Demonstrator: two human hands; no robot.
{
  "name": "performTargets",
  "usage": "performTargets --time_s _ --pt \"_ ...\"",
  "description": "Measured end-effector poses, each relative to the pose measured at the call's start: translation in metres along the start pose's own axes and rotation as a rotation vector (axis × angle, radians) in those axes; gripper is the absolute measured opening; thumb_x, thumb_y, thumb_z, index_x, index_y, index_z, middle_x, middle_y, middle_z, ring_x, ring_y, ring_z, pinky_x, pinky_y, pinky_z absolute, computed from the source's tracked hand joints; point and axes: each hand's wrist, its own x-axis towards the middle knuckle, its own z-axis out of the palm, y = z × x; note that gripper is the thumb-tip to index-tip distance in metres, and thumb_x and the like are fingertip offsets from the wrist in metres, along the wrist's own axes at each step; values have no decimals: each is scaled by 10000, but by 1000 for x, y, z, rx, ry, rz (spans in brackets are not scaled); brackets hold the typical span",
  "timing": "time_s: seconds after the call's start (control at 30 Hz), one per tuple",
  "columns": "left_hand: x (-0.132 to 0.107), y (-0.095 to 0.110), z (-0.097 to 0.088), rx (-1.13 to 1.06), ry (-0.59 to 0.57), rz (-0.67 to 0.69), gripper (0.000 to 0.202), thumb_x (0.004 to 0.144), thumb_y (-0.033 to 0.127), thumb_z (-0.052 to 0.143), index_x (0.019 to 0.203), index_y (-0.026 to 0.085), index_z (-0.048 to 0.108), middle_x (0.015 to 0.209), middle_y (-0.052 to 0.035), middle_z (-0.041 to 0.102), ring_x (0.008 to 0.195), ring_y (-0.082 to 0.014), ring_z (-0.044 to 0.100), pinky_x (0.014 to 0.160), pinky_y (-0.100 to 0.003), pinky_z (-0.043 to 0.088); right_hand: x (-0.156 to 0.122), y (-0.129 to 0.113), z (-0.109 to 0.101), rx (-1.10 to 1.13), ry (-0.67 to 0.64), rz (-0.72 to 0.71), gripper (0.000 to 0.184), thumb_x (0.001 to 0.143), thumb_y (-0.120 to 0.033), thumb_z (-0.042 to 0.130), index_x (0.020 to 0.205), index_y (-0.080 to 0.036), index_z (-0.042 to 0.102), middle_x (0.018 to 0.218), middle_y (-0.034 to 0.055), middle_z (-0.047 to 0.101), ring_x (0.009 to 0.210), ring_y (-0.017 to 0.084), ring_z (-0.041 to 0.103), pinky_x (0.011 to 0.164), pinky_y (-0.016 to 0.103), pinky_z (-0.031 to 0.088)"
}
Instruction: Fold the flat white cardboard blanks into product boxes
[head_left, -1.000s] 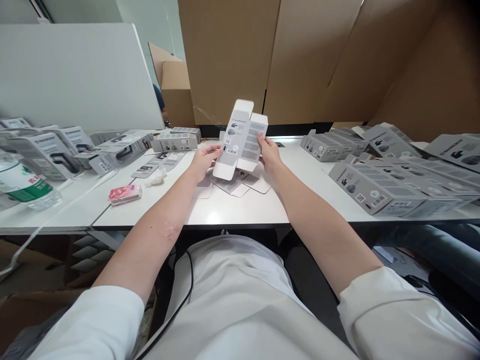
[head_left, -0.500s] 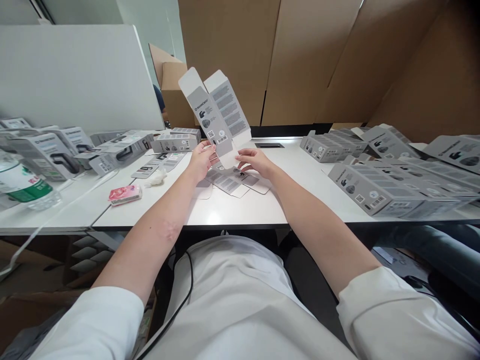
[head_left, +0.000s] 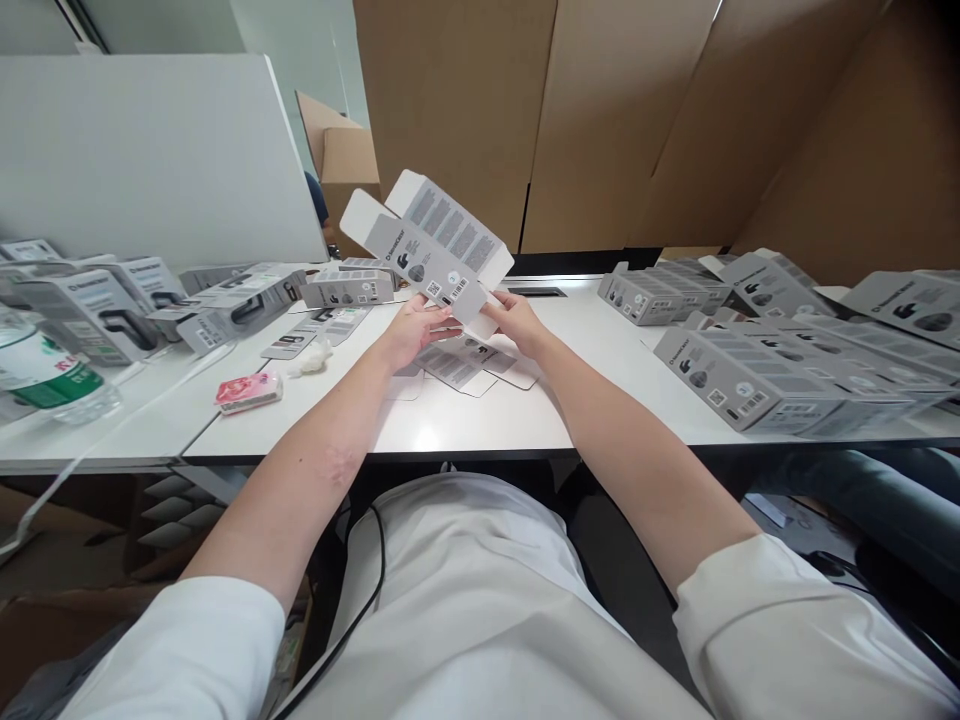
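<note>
Centre of frame, raised clear of the tabletop (head_left: 465, 425): one grey printed carton (head_left: 424, 245), tilted with its far end toward the upper left. Appears squared open into a sleeve; end flaps standing out at both ends, none tucked in. Grip of left hand (head_left: 416, 330): closed on the carton's lower near edge, thumb across the printed face. Grip of right hand (head_left: 517, 322): pinching the lower right corner, close by the end flap.

Directly beneath both hands: a small pile of flat blanks (head_left: 461, 362) lying unfolded on the tabletop. Right half of frame: rows of formed cartons (head_left: 750, 385) laid on their sides, some with a flap standing out. Left of frame: further formed cartons (head_left: 97, 310), loosely heaped, with a water bottle (head_left: 45, 365) at the left edge and a pink packet (head_left: 247, 388) nearer centre. Across the top of frame: brown cardboard panels (head_left: 600, 120).

Judgement: work well advanced. Many cartons formed on either side; one in hand only part-formed, ends not yet closed; only a few blanks left to open. Whether the formed cartons are filled or fully closed: cannot tell.
</note>
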Motion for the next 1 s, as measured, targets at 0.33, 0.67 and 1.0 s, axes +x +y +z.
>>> performTargets --time_s 0.33,0.67,1.0 --pt "-5 4 -2 78 -158 117 774 610 375 1234 1278 270 859 1346 -99 906 1322 -361 843 1220 -580 628 4 2 -9 251 -228 31 715 624 -738 1204 1100 -282 928 1058 35 921 922 233 817 783 332 656" --pt "-1 6 -9 181 -280 192 739 616 633 1212 1143 264 848 1225 -126 886 1391 -456 794 1147 -564 627 -4 -6 -9 164 -507 192 398 906 -528 1124 1067 -252 887 878 10 851 731 183 746 736 335 670" --pt "-3 5 -6 104 -129 184 928 527 439 1202 1353 394 783 1434 -34 775 1556 -380 644 1220 -514 570 -9 -8 -3 115 -614 274 315 941 -386 1098 897 -202 847 743 6 773 647 145 718 767 293 722"
